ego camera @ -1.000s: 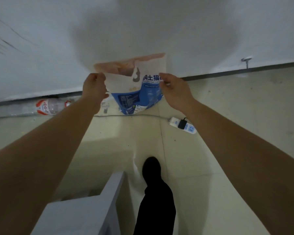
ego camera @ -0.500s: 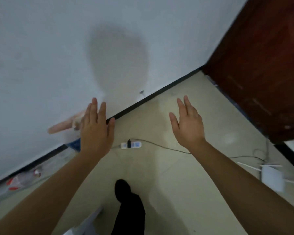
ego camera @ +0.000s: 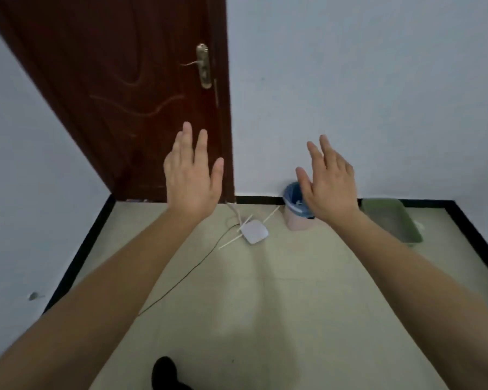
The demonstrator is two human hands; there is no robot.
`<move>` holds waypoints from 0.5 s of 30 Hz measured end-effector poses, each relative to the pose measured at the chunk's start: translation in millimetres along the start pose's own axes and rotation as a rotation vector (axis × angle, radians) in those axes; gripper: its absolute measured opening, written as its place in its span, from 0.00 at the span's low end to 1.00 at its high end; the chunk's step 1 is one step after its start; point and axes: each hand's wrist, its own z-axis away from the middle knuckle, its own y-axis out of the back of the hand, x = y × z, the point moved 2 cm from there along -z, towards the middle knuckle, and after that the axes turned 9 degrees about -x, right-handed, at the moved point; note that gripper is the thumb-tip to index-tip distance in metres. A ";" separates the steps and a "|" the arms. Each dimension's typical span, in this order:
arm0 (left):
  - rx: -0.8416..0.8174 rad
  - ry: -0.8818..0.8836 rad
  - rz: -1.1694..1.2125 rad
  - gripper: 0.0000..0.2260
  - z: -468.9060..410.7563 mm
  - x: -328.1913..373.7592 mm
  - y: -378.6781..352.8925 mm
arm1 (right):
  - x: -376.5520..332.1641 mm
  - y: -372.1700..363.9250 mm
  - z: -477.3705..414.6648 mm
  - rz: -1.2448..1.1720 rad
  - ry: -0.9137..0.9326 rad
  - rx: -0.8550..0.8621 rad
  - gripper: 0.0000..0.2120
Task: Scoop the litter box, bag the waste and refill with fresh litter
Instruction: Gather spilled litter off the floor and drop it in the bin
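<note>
Well apart from the litter box (ego camera: 392, 220), left grip (ego camera: 190, 178) and right grip (ego camera: 328, 187) hang splayed, empty.

A dark red-brown wooden door (ego camera: 119, 94) with a brass handle (ego camera: 203, 66) stands shut in the corner between pale blue-grey walls (ego camera: 364, 94). Black skirting (ego camera: 259, 199) edges the cream floor (ego camera: 265, 291), where a white router (ego camera: 254, 231) lies with a thin dark cable (ego camera: 181, 280).

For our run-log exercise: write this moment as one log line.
left hand: open, empty | right hand: open, empty | green litter box: on floor by wall, right of bin
</note>
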 end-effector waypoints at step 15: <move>-0.288 -0.439 0.010 0.26 -138.5 281.9 -211.3 | 339.5 3.6 14.6 0.020 -0.514 -0.082 0.27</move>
